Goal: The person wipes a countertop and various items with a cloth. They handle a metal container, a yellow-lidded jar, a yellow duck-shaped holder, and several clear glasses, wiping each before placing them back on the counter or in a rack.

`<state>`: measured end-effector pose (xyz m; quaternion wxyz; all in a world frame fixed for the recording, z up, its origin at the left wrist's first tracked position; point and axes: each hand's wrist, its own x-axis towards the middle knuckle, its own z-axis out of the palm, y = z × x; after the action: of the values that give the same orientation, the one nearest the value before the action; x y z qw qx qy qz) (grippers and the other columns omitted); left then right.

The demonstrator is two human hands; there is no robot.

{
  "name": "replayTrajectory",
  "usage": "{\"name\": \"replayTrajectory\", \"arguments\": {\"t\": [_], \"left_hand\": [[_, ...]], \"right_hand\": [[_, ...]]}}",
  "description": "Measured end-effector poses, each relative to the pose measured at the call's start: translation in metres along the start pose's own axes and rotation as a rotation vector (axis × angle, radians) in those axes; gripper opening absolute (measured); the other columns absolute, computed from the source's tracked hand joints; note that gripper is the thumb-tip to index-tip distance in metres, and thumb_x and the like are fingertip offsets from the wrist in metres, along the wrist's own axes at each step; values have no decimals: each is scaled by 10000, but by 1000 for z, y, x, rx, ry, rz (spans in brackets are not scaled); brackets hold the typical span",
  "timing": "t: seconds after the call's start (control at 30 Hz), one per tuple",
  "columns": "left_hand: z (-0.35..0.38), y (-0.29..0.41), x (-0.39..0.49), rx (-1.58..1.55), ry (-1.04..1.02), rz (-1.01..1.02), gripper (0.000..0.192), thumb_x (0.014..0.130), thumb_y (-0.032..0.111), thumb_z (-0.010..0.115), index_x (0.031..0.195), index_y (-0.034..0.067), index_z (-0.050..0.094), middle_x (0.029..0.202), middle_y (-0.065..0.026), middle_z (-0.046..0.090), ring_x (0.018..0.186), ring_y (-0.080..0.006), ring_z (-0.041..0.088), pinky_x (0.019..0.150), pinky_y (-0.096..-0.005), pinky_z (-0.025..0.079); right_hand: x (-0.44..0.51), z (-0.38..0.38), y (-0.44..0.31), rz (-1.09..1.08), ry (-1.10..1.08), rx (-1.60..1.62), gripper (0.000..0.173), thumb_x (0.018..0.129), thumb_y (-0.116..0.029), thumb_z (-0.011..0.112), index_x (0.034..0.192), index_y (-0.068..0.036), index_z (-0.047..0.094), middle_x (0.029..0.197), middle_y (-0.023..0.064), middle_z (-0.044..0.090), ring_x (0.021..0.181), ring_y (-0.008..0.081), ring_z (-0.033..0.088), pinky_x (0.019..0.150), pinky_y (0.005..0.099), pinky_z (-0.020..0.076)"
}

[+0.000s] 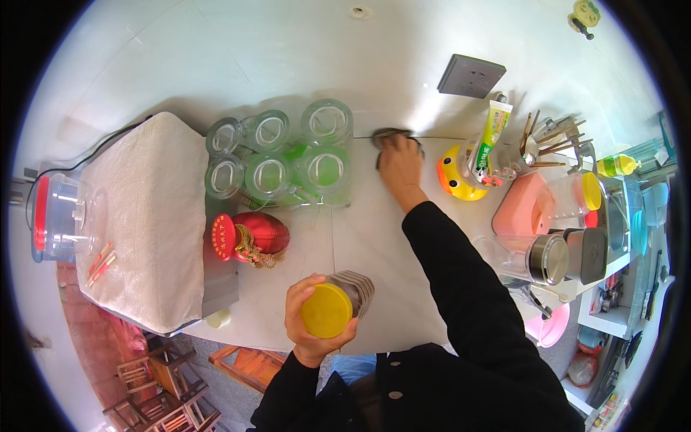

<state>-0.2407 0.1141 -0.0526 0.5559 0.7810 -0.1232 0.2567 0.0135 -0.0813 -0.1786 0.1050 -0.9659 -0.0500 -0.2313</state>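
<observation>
My left hand (309, 318) grips a clear ribbed jar (358, 291) with a yellow lid (326, 310), close to the counter's front edge. The jar's contents look dark. My right hand (400, 162) reaches to the back of the pale counter (388, 237) and presses on a dark cloth (384, 136) by the wall, its fingers partly hidden. Left of that hand stand several greenish glass jars (328, 168) on a clear tray. A red jar with a gold cord (262, 237) stands in front of them. To the right is a yellow duck-shaped holder (465, 175).
A cloth-covered box (151, 216) fills the left side, with a red-lidded plastic container (65, 218) beyond it. On the right crowd a toothpaste tube (492, 140), a pink container (521, 208), a steel-lidded jar (545, 260) and chopsticks (561, 143). Wooden stools (167, 378) are on the floor at lower left.
</observation>
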Motion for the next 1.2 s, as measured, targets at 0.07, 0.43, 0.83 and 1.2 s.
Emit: {"name": "replayTrajectory", "arguments": {"t": [0.07,0.43,0.83,1.2], "left_hand": [[-2,1,-2,14,-5,-12,770,596,133,838,1245,40,435,1137,-217,562,1023,-330,568,895,-419,470],[-2,8,-7,-30,-10,-26,761,595,127,839,1239,36,444,1138,-214,561,1030,-324,569,896,-412,472],[-4,12,-17,-13,-39,-51,752,599,137,835,1235,37,447,1134,-205,566,1023,-325,572,898,-411,472],[-6,18,1,29,41,-32,741,621,156,828,1236,21,437,1131,-202,570,1026,-321,570,904,-415,462]], "right_hand": [[-6,3,5,126,50,-44,187,854,-194,572,995,-108,661,1098,21,577,1023,278,519,782,430,458],[-56,-51,-13,356,-131,567,190,823,-223,632,763,-43,634,792,100,620,786,295,594,703,410,487],[-23,9,-23,-5,83,498,123,828,-114,627,896,-22,672,1070,106,643,1055,304,554,906,406,443],[-145,-76,-25,-355,-222,877,83,691,-76,684,754,-95,632,912,21,645,880,261,579,731,382,465]]}}
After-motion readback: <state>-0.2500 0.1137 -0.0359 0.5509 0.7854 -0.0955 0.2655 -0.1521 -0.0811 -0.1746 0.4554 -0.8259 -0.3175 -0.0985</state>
